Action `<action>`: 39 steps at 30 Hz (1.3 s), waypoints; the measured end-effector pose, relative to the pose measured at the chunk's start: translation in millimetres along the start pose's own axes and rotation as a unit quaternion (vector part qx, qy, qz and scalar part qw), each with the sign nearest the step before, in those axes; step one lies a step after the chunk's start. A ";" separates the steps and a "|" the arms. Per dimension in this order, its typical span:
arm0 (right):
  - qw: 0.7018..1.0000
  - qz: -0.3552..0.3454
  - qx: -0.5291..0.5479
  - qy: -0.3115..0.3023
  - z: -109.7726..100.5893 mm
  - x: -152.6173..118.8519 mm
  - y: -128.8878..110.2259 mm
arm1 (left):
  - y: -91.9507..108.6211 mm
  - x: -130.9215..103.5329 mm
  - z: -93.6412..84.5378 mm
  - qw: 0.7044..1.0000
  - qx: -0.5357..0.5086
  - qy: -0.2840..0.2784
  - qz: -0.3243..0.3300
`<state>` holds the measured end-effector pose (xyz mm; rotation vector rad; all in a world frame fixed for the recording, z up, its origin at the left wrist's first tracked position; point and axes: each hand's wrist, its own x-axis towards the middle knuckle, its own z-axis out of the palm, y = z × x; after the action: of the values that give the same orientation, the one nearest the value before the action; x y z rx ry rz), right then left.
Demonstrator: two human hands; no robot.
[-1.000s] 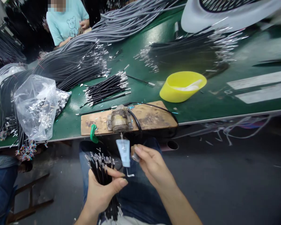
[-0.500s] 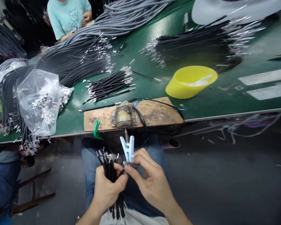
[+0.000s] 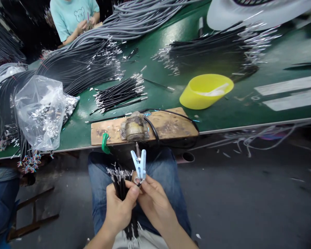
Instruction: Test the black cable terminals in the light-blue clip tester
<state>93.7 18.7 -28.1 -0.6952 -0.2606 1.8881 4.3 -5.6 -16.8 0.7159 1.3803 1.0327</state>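
Note:
My left hand grips a bundle of short black wires with metal tips, held upright over my lap. My right hand pinches the lower end of a pale blue clothes-peg clip, right beside the bundle's top; the fingertips of both hands touch. The clip's jaws point up, just below a wooden board at the table edge that carries a rusty metal fixture and a black cable.
On the green table lie a loose pile of short black wires, big bundles of grey and black cables, a clear plastic bag of metal terminals and a tilted yellow bowl. A person in a teal shirt works at the far side.
My right hand has moved left to meet the left hand at the bundle. The blue clip has turned from hanging flat to standing with its jaws up.

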 end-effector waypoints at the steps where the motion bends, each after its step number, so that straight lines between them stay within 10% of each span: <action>1: 1.000 -0.010 -0.025 0.000 -4.1 0.1 0.6 | -0.7 0.5 -0.7 1.000 -0.006 -0.012 -0.006; 10: 0.894 -0.269 -0.353 -0.064 -23.3 4.6 -23.5 | 4.0 3.4 -6.7 0.994 -0.040 -0.085 -0.049; 18: 0.939 -0.192 -0.285 -0.032 -15.9 0.9 -8.2 | 2.4 1.6 -1.9 0.998 -0.030 -0.043 -0.018; 25: 0.640 -0.565 -0.518 0.051 -15.0 2.2 -9.9 | 1.2 4.3 -0.3 0.998 -0.028 -0.045 -0.034; 27: 0.671 -0.545 -0.503 0.026 -16.8 4.1 -12.1 | 1.5 5.2 -2.3 0.998 -0.028 -0.047 -0.035; 32: 0.929 -0.169 -0.313 -0.101 -24.1 8.1 -18.8 | 11.7 8.3 -5.5 0.999 -0.005 -0.038 -0.007; 35: 0.957 -0.017 -0.261 -0.123 -27.7 12.6 -28.1 | 17.3 11.2 -6.8 0.999 0.007 -0.037 0.016; 39: 0.938 -0.097 -0.324 -0.073 -24.3 17.7 -41.8 | 14.7 13.4 -8.7 0.998 -0.025 -0.063 -0.016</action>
<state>135.1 48.8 -33.7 -0.9213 -1.0423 1.6568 -8.0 11.0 -10.4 0.7078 1.2496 0.9782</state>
